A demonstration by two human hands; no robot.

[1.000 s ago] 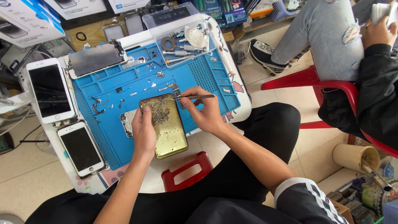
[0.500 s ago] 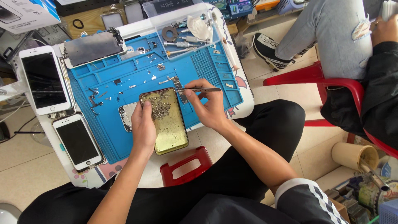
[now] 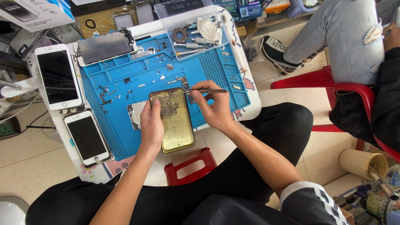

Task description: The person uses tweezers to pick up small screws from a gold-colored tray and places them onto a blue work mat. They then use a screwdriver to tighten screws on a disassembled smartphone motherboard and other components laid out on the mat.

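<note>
My left hand grips the left edge of a shallow gold tin that lies on the blue work mat. A heap of tiny screws and metal bits fills the tin's far end. My right hand holds metal tweezers, whose tips reach left over the tin's far rim. A bare phone frame lies on the mat just left of my left hand.
Two white phones lie at the mat's left edge, a detached screen at its far side. A clear tray with tools sits at the back. Another person sits on a red chair to the right.
The view has shifted slightly. Both hands stay on the tin and tweezers, in nearly the same pose.
</note>
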